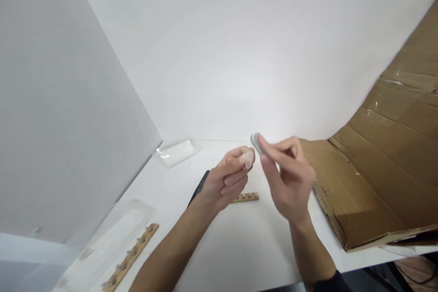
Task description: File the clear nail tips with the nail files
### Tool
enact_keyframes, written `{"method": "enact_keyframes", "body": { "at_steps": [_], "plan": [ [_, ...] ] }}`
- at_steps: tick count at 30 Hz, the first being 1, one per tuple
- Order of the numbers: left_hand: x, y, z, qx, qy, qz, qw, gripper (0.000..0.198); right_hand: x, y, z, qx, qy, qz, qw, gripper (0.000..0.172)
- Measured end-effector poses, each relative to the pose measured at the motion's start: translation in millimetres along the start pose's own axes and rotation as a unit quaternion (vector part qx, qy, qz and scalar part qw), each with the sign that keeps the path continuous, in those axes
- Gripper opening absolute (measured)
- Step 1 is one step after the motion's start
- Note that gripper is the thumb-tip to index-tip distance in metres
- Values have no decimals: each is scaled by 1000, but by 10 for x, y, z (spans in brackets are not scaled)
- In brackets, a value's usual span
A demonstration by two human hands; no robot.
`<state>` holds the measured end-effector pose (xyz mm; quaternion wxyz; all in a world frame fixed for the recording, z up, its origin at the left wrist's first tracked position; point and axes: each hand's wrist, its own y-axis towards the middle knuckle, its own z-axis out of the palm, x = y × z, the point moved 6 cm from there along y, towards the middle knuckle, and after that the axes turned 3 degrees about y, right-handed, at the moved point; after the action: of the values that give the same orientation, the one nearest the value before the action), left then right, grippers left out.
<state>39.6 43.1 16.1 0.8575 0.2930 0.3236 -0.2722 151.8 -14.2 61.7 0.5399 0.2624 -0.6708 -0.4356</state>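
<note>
My left hand (231, 178) is closed, pinching a small pale, translucent flat piece (249, 160) between thumb and finger. Close by on the right, my right hand (289, 175) is raised and holds a small grey-and-white flat piece (256, 142) between thumb and fingertips. Motion blurs that piece, and I cannot tell its kind. The two pieces are apart. Below the hands on the white table lies a short wooden hook rack (249, 197) with metal hooks, partly hidden by my left hand. A longer wooden hook rack (132, 255) lies at the lower left.
A clear plastic package (179, 153) lies at the table's back left, and another clear plastic tray (118, 232) at the left edge. Opened cardboard (356, 191) covers the right side and rises against the wall. A dark object (199, 188) shows beside my left wrist.
</note>
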Motion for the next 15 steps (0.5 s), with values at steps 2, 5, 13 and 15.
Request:
{"method": "enact_keyframes", "body": {
  "at_steps": [2, 5, 13, 15],
  "plan": [
    [1, -1, 5, 4, -3, -1, 1000, 20, 42, 0, 11, 4, 8, -29, 1000, 55],
    [-16, -5, -1, 0, -12, 9, 1000, 19, 9, 4, 22, -9, 2, -2, 1000, 52],
    [-10, 59, -69, -12, -34, 15, 999, 17, -38, 26, 35, -1, 3, -18, 1000, 53],
    [12, 75, -87, -11, -36, 7, 999, 15, -57, 33, 52, 22, 9, -37, 999, 51]
  ]
}}
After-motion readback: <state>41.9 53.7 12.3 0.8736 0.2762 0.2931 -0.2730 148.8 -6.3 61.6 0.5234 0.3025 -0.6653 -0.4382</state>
